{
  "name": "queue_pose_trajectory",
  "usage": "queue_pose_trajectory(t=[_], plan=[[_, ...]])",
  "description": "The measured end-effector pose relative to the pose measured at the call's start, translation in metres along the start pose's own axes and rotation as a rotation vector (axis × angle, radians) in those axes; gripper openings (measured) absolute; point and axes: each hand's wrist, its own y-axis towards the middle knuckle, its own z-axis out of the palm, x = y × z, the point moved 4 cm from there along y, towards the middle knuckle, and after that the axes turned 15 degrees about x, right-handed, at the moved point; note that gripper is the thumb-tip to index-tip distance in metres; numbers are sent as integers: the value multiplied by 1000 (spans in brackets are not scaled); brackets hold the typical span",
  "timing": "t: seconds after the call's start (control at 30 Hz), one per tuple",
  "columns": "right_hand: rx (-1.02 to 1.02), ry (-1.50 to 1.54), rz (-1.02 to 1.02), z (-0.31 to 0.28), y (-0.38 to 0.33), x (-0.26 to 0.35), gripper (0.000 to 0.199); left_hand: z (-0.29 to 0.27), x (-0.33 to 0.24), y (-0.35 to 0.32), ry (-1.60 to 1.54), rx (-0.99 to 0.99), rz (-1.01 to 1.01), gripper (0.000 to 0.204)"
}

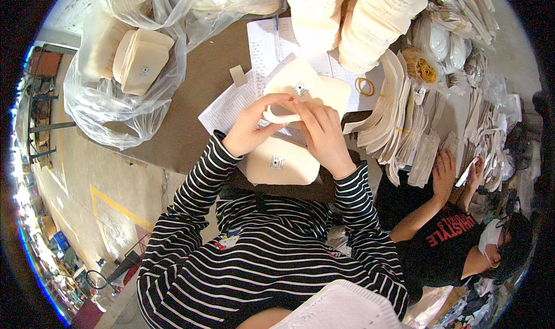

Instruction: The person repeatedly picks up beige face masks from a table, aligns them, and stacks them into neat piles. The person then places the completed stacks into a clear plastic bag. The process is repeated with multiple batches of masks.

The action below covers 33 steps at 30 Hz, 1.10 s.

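Cream insole pieces (300, 86) are lying stacked on the table (196, 98) while the left hand (250, 129) and right hand (324, 135) are both pinching a white strip (281, 117) above them. The peeling or bending step seems underway; next, I judge, calls for pressing it down squarely.

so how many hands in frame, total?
4. Left hand and right hand hold a white strip at centre; a co-worker's two hands sort pieces at right. Others may be hidden.
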Motion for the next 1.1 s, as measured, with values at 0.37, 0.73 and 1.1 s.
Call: queue_pose_trajectory(t=[0.37,0.73,1.1], plan=[[-88,52,-100,-12,-1,1,52,-12,13,-18,-155,-247,60,41],[-89,60,-80,-10,0,1,47,-15,33,-29,-219,-291,-80,27],[-67,31,-109,-14,1,3,48,-16,24,-22,-200,-282,26,24]])
